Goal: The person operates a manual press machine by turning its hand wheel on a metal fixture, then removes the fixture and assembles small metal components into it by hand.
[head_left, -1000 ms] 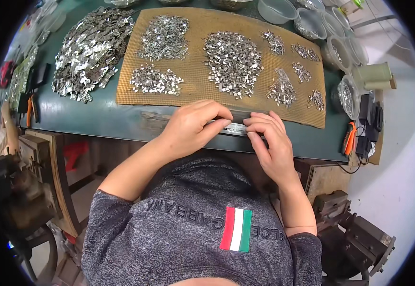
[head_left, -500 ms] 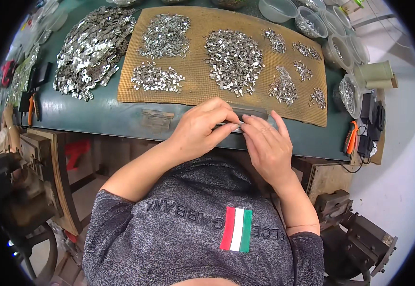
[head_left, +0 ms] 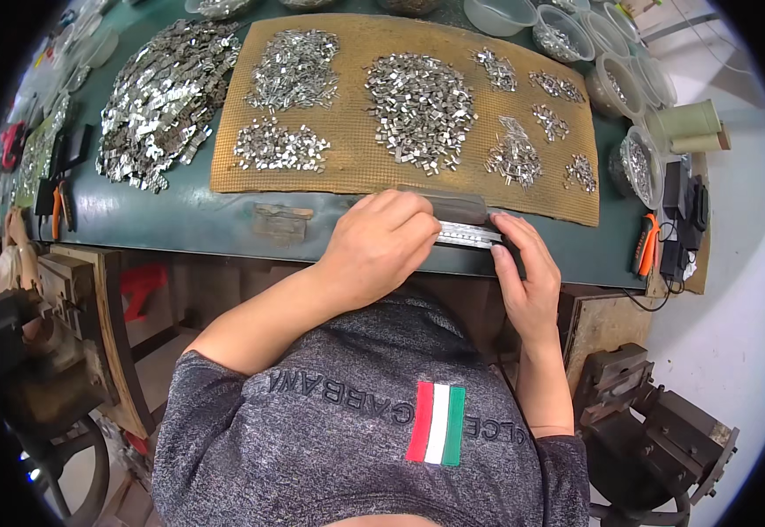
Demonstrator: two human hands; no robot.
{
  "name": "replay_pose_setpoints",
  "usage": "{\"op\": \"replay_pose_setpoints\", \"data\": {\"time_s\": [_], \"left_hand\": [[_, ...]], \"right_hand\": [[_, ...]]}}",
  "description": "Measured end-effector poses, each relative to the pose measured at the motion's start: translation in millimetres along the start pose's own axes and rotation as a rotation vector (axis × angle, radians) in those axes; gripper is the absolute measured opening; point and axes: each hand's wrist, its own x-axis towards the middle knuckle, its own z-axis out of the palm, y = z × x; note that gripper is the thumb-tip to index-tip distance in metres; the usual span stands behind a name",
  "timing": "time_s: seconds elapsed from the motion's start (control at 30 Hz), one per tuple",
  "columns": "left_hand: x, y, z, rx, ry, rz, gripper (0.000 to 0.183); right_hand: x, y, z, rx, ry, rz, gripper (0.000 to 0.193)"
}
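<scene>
Narrow silvery metal strip [head_left: 468, 234] — lying flat at the table's near edge, half covered, beside a dark block [head_left: 457, 207]

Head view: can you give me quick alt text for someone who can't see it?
Two bare hands, left hand and right hand, meet over a narrow silver metal strip at the near edge of a green workbench. Behind them a tan mesh mat carries separate piles of small shiny metal clips, with clear plastic tubs at the far right.

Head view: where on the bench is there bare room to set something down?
Bare green bench top between the big loose metal heap and the left hand, and a strip right of the right hand before the orange cutter. The brown mat is crowded with piles; bowls fill the far right.
</scene>
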Motion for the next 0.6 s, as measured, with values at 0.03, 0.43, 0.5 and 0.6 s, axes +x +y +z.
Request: {"op": "replay_pose_setpoints", "data": {"time_s": [0.03,0.43,0.5,0.6], "left_hand": [[0.9,-1.2,-0.8,-0.006,0.000,0.006,0.017],[4.4,-20.9,-26.1,-0.223,-0.195,-0.011,0.037],[7.3,-25.6,-32.5,-0.163,-0.243,0.050,0.044],[12.5,-30.0,-43.8,-0.066,-0.282,0.072,0.044]], "right_hand": [[-2.8,1.2,-1.7,-0.006,0.005,0.003,0.031],[-4.8,10.4,-15.1,-0.138,-0.223,-0.133,0.062],[-0.6,10.0,-20.8,-0.026,-0.250,-0.002,0.065],[2.7,7.7,-32.1,0.140,-0.285,0.188,0.070]]}}
